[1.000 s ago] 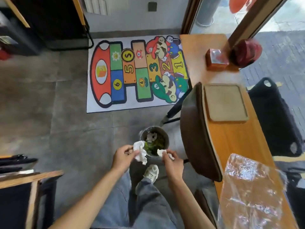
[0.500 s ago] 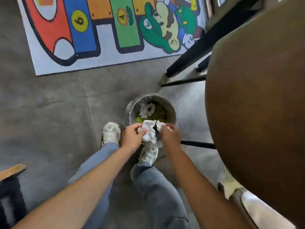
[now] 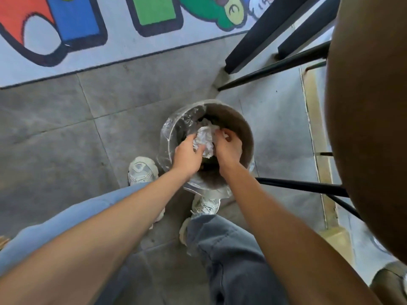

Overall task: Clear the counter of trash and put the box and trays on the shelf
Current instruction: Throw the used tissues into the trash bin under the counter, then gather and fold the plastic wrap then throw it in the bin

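Note:
A round trash bin (image 3: 242, 126) lined with a clear plastic bag stands on the grey floor between my feet and a chair. Both hands reach down inside its rim. My left hand (image 3: 187, 155) grips a crumpled white tissue wad (image 3: 203, 139). My right hand (image 3: 228, 146) presses against the wad's right side, with a small piece of white paper at its fingers. More white paper lies deeper in the bin. The counter, box and trays are out of view.
A brown chair back (image 3: 370, 133) fills the right side, its black legs (image 3: 275, 71) crossing beside the bin. A colourful play mat (image 3: 105, 40) lies on the floor beyond. My white shoes (image 3: 141, 170) stand close to the bin.
I have bent lower over the bin. Both hands went from above the rim down into it, carrying the crumpled tissue. The counter has left the view.

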